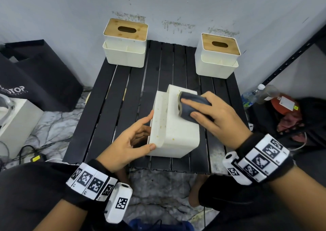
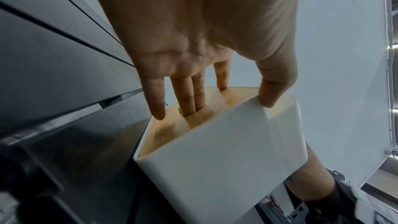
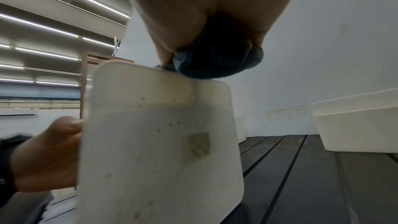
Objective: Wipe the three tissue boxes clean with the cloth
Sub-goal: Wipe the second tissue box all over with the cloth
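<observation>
A white tissue box [image 1: 173, 125] lies on its side in the middle of the black slatted table [image 1: 109, 107], its upper face speckled with yellowish dirt. My left hand [image 1: 141, 132] holds it from the left: the thumb sits on the near top edge, and in the left wrist view two fingers [image 2: 189, 98] reach into the slot of the wooden lid [image 2: 168, 135]. My right hand [image 1: 195, 107] grips a folded dark blue-grey cloth [image 1: 184, 109] and presses it on the box's upper far face. Two more white boxes with bamboo lids stand upright at the back left [image 1: 126, 43] and back right [image 1: 217, 54].
The table backs onto a stained white wall. A black bag [image 1: 40, 75] and a white case [image 1: 15, 121] sit on the floor at left, with cables. Bottles [image 1: 254, 95] and clutter lie at right under a black shelf rail [image 1: 291, 58].
</observation>
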